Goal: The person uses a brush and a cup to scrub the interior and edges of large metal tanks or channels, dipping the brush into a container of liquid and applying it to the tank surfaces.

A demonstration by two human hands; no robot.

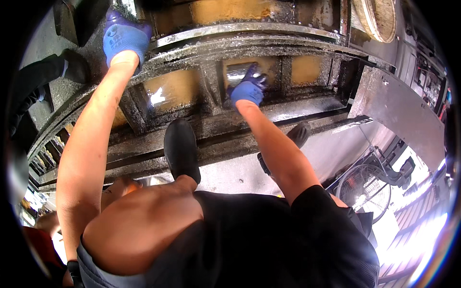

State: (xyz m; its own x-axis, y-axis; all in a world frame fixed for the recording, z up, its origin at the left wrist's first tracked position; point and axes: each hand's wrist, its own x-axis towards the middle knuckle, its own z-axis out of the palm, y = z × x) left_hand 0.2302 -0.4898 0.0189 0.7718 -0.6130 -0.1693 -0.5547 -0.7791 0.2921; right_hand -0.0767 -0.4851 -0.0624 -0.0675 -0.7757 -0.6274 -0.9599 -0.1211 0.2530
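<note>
My left hand, in a blue and purple glove, rests at the far left by the metal frame. Its fingers look curled, and what lies under them is hidden. Down in one compartment of the frame, my right hand wears a matching glove. Its fingers are bent round a shiny silvery container, perhaps a can, partly smeared by motion. Brownish liquid fills the compartments, and a bright reflection shows on it. Metal chips cling to the frame's ribs and ledges.
My dark shoe stands against the near ledge, another shoe to its right. A round fan and a grey metal panel are at the right. A whitish bucket sits far right. Another person's dark-clad leg shows at left.
</note>
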